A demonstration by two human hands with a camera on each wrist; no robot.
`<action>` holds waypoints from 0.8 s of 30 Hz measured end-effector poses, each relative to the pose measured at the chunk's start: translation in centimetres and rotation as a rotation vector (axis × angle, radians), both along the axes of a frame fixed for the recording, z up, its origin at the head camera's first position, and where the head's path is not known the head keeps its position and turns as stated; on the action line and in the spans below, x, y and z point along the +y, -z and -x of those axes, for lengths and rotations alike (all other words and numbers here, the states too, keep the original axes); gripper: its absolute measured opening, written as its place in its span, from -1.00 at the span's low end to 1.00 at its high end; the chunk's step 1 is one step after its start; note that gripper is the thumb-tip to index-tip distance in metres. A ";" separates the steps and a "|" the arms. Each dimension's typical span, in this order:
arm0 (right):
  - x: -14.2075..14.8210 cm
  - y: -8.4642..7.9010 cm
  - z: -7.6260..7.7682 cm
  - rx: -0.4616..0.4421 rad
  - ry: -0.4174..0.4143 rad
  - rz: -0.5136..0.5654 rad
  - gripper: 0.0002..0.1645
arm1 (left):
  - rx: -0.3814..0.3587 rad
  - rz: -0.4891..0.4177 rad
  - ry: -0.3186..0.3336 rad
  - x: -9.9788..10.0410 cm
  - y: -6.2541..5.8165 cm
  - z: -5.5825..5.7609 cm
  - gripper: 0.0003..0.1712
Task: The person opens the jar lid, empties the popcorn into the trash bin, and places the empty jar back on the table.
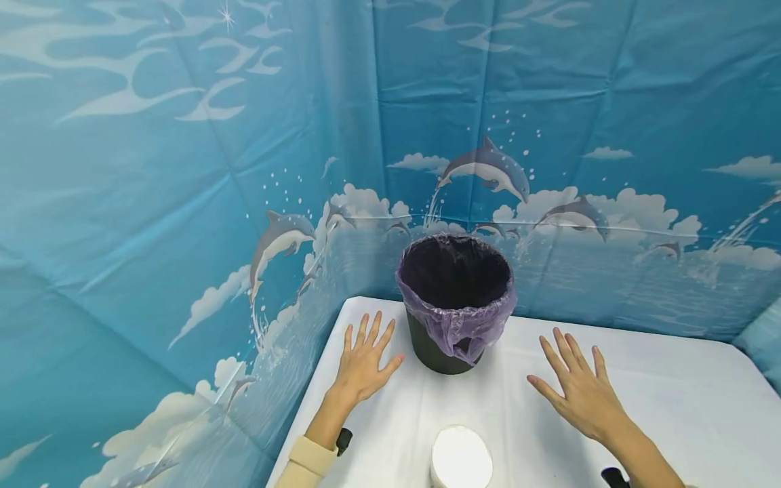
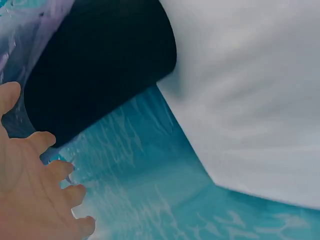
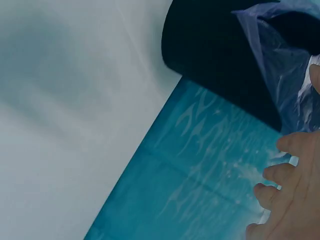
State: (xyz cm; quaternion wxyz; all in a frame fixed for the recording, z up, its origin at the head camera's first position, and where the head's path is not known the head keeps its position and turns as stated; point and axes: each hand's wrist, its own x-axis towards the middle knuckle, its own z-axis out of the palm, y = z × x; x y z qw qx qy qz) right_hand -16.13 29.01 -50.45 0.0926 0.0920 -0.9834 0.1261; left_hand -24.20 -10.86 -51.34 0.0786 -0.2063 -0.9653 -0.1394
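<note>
A dark trash can (image 1: pixel 436 346) stands upright on the white table, its mouth lined with a purple plastic bag (image 1: pixel 457 325) folded down over the rim. To its left, my left hand (image 1: pixel 365 366) hovers with fingers spread and holds nothing. My right hand (image 1: pixel 579 393) is on the can's right side, farther from it, fingers also spread and nothing held. Both wrist views show the can's dark side (image 2: pixel 105 65) and a part of the bag (image 3: pixel 285 65) beyond the fingers.
A white round object (image 1: pixel 462 457) sits at the table's near side, between the forearms. The white-covered table (image 1: pixel 671 379) meets blue curtains (image 1: pixel 610 285) printed with dolphins and clouds at its back and left edges.
</note>
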 end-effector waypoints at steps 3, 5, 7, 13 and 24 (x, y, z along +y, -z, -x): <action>-1.6 -0.1 -0.6 0.030 -0.021 -0.003 -0.01 | -0.064 -0.035 0.055 0.3 0.9 -1.0 -0.15; -2.7 0.0 -1.2 0.065 -0.039 -0.009 -0.01 | -0.137 -0.069 0.108 0.5 1.6 -1.7 -0.14; -3.9 0.2 -1.8 0.114 -0.057 -0.021 -0.01 | -0.231 -0.101 0.161 0.6 2.4 -2.5 -0.11; -8.0 1.3 -3.7 0.264 -0.134 -0.061 -0.01 | -0.485 -0.169 0.297 0.9 5.4 -4.7 0.12; -14.7 5.8 -5.2 0.502 -0.314 -0.130 0.04 | -0.644 -0.400 0.492 2.6 9.6 -7.6 0.39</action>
